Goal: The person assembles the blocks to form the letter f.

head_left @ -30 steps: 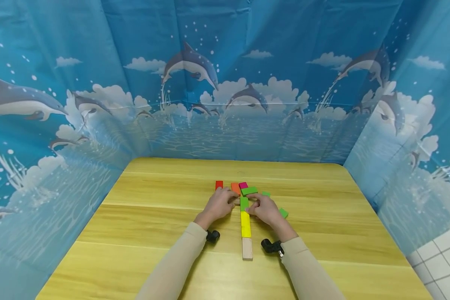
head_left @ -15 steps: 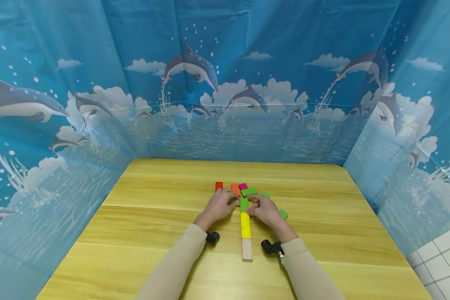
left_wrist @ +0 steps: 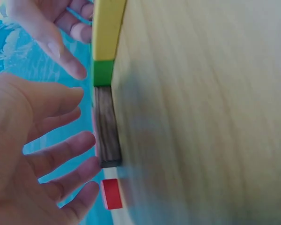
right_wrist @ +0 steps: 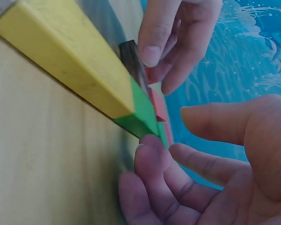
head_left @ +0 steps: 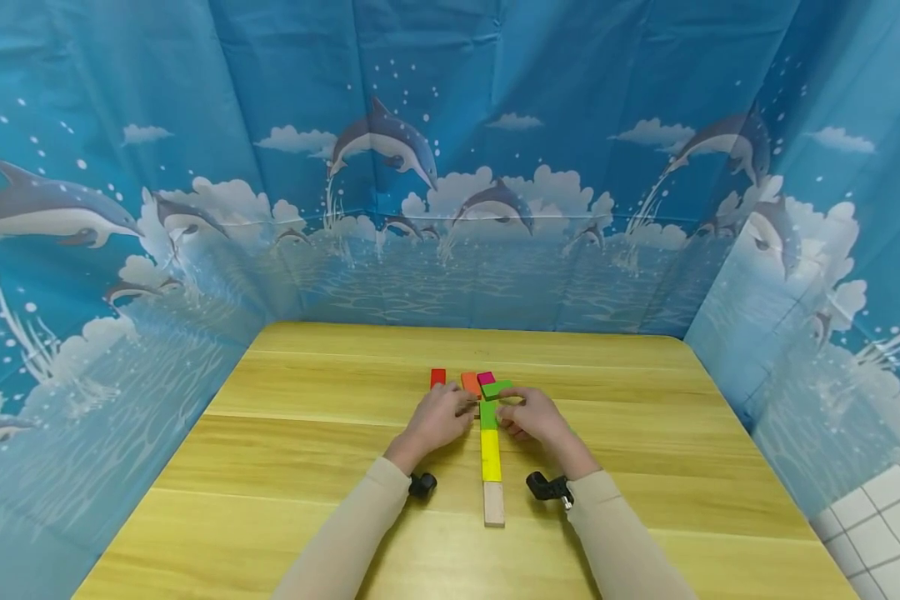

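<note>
A green block [head_left: 488,415], a yellow block [head_left: 491,456] and a pale wooden block [head_left: 493,504] lie end to end in a straight row. On the row's left side, my left hand [head_left: 438,421] hovers with loosely bent fingers and nothing in them. In the left wrist view a dark brown block [left_wrist: 107,126] lies past its fingertips, beside the green block's end. My right hand [head_left: 536,417] is at the row's right, its thumb apart from the blocks. Its bent fingertips are at the green block [right_wrist: 140,112] in the right wrist view; contact is unclear.
Beyond the hands lie a red block [head_left: 438,377], an orange block [head_left: 471,383], a magenta block [head_left: 485,378] and a slanted green block [head_left: 497,389]. A dolphin-print curtain [head_left: 450,275] hangs behind the wooden table [head_left: 270,517].
My right thumb has come off the green block in the row, and the right hand has shifted slightly right. Two green blocks at the right are no longer visible. The left hand is nearly still.
</note>
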The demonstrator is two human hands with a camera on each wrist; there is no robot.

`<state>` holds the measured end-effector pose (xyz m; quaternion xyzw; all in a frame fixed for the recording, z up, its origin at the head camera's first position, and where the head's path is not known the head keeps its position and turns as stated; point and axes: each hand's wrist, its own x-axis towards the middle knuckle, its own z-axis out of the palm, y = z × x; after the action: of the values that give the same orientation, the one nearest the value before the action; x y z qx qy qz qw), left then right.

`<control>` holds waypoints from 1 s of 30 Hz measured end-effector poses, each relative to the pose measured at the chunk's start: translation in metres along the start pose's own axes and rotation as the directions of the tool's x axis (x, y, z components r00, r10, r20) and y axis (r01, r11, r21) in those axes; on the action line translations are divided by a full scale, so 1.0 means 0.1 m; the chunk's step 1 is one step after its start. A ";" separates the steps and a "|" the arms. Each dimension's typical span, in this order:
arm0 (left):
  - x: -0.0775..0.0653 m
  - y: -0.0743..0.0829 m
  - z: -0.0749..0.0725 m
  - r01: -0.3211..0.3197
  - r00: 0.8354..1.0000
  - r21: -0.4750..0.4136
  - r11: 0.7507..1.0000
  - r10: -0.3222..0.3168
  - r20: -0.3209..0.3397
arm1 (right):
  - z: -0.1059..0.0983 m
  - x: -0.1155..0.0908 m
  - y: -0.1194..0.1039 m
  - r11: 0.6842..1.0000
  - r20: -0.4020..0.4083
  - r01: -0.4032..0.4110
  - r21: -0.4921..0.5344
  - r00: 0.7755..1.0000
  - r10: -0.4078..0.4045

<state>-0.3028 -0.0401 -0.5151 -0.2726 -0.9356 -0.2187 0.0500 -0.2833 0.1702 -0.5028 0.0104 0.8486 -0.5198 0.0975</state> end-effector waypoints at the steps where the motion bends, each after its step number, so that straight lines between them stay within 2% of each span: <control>1: -0.01 0.01 -0.01 -0.005 1.000 0.008 1.000 0.006 -0.004 | -0.02 0.01 -0.02 1.000 -0.007 0.010 -0.016 1.000 -0.010; 5: -0.07 0.06 -0.05 -0.047 0.999 0.038 0.998 0.048 -0.005 | -0.10 0.07 -0.11 0.998 -0.032 0.036 -0.058 0.999 -0.038; 9: -0.16 0.13 -0.08 -0.083 0.996 0.061 0.995 0.082 0.019 | -0.16 0.14 -0.15 0.988 -0.050 0.103 -0.118 0.993 -0.109; 16: -0.32 0.23 -0.07 -0.131 0.988 0.100 0.986 0.122 0.089 | -0.24 0.33 -0.12 0.925 -0.060 0.272 -0.266 0.953 -0.298; 21: -0.39 0.27 -0.04 -0.156 0.974 0.109 0.982 0.134 0.185 | -0.23 0.47 -0.14 0.880 -0.003 0.351 -0.320 0.928 -0.372; 26: -0.44 0.28 -0.03 -0.163 0.956 0.116 0.980 0.127 0.264 | -0.18 0.60 -0.17 0.835 0.099 0.426 -0.349 0.902 -0.420; 30: -0.45 0.28 -0.02 -0.134 0.946 0.090 0.987 0.100 0.309 | -0.13 0.69 -0.19 0.823 0.177 0.454 -0.341 0.891 -0.418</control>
<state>-0.2498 -0.0421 -0.5127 -0.3548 -0.9249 -0.1189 -0.0667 -0.3551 0.1669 -0.4925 -0.2271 0.9058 -0.3573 0.0160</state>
